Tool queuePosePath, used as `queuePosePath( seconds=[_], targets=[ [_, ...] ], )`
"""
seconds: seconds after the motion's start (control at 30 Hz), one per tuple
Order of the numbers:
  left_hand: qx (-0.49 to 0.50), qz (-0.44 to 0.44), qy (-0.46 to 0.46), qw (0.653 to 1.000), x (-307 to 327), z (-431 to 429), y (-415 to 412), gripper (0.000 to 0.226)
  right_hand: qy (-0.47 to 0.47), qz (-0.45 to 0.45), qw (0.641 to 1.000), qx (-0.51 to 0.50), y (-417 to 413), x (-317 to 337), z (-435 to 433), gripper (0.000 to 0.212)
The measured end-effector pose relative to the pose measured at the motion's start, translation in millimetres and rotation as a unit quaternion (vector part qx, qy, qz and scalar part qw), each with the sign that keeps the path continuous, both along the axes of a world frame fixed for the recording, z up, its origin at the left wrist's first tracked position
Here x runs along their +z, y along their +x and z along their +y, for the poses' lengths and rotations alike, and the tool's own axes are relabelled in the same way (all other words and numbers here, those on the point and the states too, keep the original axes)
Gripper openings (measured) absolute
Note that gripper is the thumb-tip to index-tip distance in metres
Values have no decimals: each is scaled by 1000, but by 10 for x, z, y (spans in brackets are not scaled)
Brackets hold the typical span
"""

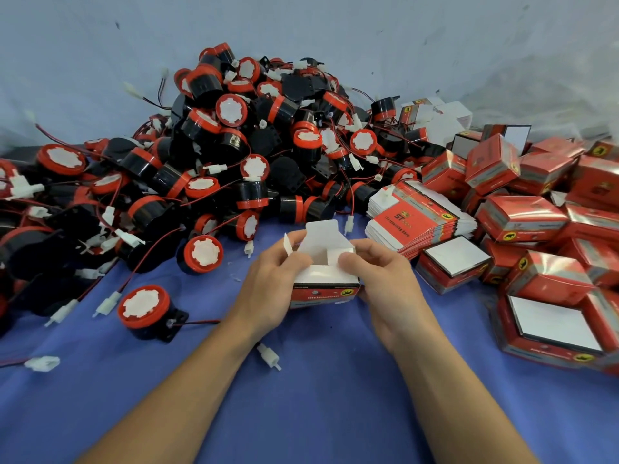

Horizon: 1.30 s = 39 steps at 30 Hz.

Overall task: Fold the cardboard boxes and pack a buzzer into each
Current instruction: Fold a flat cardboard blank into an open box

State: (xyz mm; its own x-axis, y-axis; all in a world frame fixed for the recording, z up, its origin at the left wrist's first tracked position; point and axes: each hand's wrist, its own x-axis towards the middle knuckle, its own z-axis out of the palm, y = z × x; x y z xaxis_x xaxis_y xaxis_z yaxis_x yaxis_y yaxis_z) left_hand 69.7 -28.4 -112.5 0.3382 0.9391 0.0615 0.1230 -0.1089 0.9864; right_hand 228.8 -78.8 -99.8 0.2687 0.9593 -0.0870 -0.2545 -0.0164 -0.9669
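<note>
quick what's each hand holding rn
Left hand: holding the half-folded box by its left side.
Right hand: holding the same box from the right.

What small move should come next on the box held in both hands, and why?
Probably fold the left side flap inward with the left hand. The right hand presses the right side flap down over the box opening, while the left one stands up and the tall tuck flap is raised. The inside looks empty, so this seems to be closing one end first.
</note>
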Motion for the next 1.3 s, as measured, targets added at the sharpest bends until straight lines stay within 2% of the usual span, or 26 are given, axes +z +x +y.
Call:
queuePosePath(
  seconds=[0.07,0.13,0.2,0.27,0.33,0.4,0.47,0.67,0.87,1.03,1.17,1.3],
  targets=[
    [19,8,52,998,14,-29,3,42,7,-5,999,-34,-2,2,-2,22],
    [28,-43,81,995,57,-39,-22,45,13,1,998,-66,-12,9,-3,28],
    [21,-134,10,991,79,-51,-9,42,20,-5,996,-89,-21,13,0,27],
    [33,-160,-63,984,111,-81,23,41,30,-22,994,-103,-27,3,4,25],
    [36,-129,-66,989,89,-73,44,41,45,-31,993,-107,-36,-2,1,30],
    [11,-88,-12,996,95,-57,52,23,57,-45,992,-104,-39,-7,-7,31],
    [5,-56,29,998,76,-41,53,26,60,-64,991,-99,-35,-9,-13,28],
    [40,-75,-1,996,89,-66,91,34,38,-90,991,-90,-27,9,-25,22],
    [56,-109,-53,991,115,-107,150,34,28,-70,997,-28,50,71,-49,18],
    [29,-121,-38,992,110,-112,153,37,28,-57,998,-1,81,63,-48,36],
    [-18,-129,-43,991,104,-106,105,30,23,-23,999,25,124,37,-39,40],
    [-8,-105,-24,994,127,-134,112,17,21,-5,999,39,140,-3,-10,39]
  ],
)
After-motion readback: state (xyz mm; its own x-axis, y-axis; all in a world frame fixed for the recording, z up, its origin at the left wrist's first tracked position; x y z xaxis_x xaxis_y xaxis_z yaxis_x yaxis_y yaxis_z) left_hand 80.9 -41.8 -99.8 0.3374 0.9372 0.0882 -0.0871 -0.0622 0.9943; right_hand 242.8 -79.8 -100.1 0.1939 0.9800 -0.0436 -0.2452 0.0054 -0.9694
